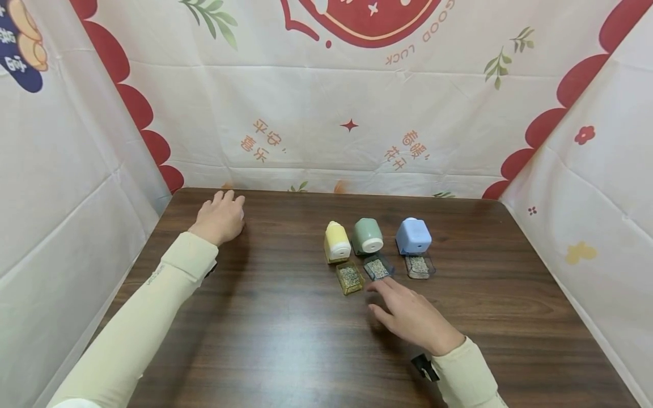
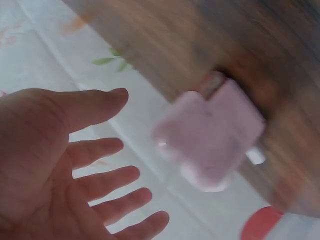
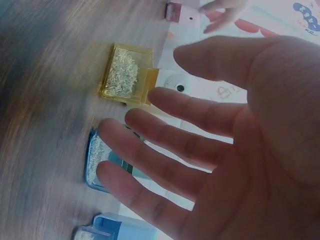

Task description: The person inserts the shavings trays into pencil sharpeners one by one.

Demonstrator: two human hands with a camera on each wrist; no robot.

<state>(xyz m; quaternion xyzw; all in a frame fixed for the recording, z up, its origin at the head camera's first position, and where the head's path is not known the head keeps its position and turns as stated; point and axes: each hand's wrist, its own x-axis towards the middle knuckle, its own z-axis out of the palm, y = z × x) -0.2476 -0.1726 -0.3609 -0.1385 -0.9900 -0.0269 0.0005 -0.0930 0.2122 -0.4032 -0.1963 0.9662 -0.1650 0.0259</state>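
My left hand [image 1: 219, 218] is at the back left of the table, fingers spread and holding nothing. Close in front of its palm stands a pink pencil sharpener [image 2: 210, 135], apart from the fingers and mostly hidden by the hand in the head view. My right hand [image 1: 415, 317] has loosely extended fingers, hovering near a dark blue see-through drawer [image 1: 378, 268] full of pale shavings. That drawer lies before a green sharpener [image 1: 368, 235]. A yellow sharpener [image 1: 336, 241] has an amber drawer [image 1: 350, 277] in front, a blue sharpener [image 1: 414, 235] a clear drawer [image 1: 419, 266].
The brown wooden table [image 1: 285, 334] holds everything. White printed cloth [image 1: 306, 102] hangs behind its back edge and along both sides. Yellow, green and blue sharpeners stand in a row right of centre.
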